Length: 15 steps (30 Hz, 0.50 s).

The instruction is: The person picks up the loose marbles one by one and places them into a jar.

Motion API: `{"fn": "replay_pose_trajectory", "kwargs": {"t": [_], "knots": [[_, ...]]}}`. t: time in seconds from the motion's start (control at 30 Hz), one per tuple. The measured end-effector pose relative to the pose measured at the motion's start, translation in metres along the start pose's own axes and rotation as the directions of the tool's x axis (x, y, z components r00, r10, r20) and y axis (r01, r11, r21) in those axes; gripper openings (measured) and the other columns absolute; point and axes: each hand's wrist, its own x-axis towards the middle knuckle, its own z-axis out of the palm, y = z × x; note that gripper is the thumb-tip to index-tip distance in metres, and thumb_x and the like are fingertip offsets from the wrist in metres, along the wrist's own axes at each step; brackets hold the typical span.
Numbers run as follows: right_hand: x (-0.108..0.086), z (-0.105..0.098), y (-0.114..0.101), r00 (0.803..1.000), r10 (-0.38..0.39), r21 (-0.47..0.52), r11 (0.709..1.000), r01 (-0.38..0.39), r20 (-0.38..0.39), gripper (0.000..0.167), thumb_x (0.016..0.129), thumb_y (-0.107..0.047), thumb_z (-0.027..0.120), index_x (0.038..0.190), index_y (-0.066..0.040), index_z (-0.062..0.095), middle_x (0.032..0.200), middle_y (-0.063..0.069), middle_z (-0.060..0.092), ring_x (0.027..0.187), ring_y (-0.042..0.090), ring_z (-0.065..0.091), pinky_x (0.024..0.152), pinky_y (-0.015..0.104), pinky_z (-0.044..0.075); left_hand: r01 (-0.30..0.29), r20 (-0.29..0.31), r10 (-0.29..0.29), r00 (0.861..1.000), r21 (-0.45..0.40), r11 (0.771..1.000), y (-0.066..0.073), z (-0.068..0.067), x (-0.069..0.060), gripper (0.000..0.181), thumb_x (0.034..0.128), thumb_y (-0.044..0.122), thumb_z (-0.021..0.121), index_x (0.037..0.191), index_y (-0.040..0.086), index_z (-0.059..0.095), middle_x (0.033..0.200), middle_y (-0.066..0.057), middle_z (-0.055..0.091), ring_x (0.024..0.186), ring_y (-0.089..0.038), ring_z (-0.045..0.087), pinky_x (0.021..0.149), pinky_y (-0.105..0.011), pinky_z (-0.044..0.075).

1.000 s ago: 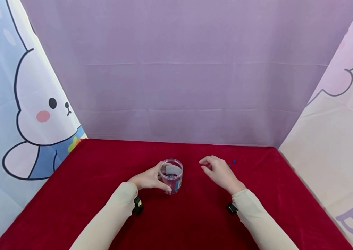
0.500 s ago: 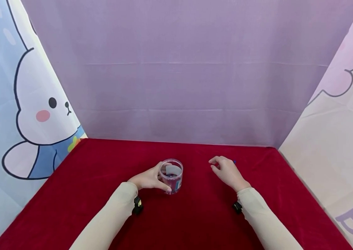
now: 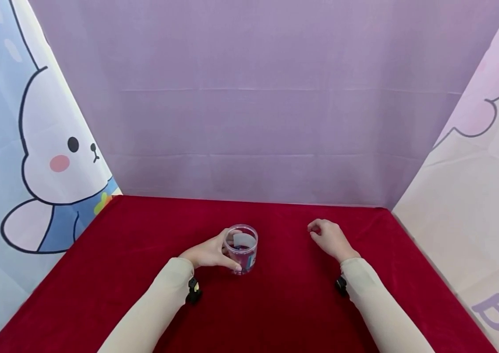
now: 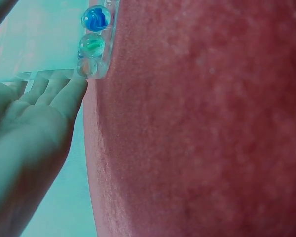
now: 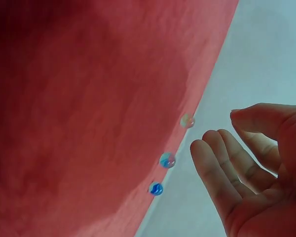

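Observation:
A clear plastic jar (image 3: 249,260), open at the top, stands upright on the red cloth. My left hand (image 3: 208,252) grips it from the left, thumb in front and fingers behind. Through the jar's wall in the left wrist view show a blue marble (image 4: 95,19), a green marble (image 4: 92,45) and a paler marble (image 4: 87,66). My right hand (image 3: 332,240) hovers over the cloth to the right, fingers loosely bent, holding nothing. Near its fingertips in the right wrist view lie a pale marble (image 5: 187,120), a blue-tinted marble (image 5: 167,160) and a dark blue marble (image 5: 156,188). In the head view the right hand hides them.
Red cloth (image 3: 178,215) covers the table. A purple curtain (image 3: 249,122) hangs behind it. Printed fabric with a rabbit (image 3: 55,127) borders the left, and a pale printed sheet (image 3: 474,196) borders the right.
My right hand has moved to the right, away from the jar, and now covers the loose marbles in the head view. The left hand and jar have stayed in place.

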Motion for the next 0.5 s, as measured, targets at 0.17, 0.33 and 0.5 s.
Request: {"fn": "replay_pose_trajectory", "kwargs": {"t": [0.17,0.33,0.5], "knots": [[0.005,-0.002,0.009,0.999,0.029,-0.021,0.999,-0.028,0.023,0.021,0.092,-0.003,0.067,0.113,0.002,0.068,0.109,0.018,0.067,0.1,0.034,0.063,0.083,0.047,0.053,-0.005,0.003,0.005,1.0,-0.002,1.0,0.001,0.0,-0.001,0.092,0.0832,0.015,0.083,0.154,0.011,0.024,0.143,-0.005,0.046,0.132,-0.025,0.04,0.104,-0.048,0.044],[0.009,-0.005,0.016,0.997,0.061,-0.073,0.996,-0.058,0.046,0.025,0.091,-0.004,0.069,0.115,0.005,0.067,0.109,0.021,0.064,0.101,0.037,0.061,0.086,0.049,0.052,0.003,0.005,-0.003,1.0,-0.006,1.0,0.001,-0.001,-0.001,0.092,0.0832,0.015,0.083,0.154,0.012,0.024,0.143,-0.004,0.046,0.132,-0.025,0.04,0.104,-0.047,0.044],[0.012,-0.006,0.021,0.991,0.094,-0.098,0.992,-0.085,0.091,0.029,0.091,-0.004,0.069,0.118,0.008,0.065,0.113,0.024,0.063,0.106,0.04,0.06,0.089,0.05,0.051,-0.003,0.005,0.003,1.0,0.0,1.0,0.001,-0.001,-0.002,0.091,0.0835,0.014,0.083,0.154,0.011,0.024,0.143,-0.006,0.046,0.132,-0.026,0.041,0.103,-0.047,0.044]]}}
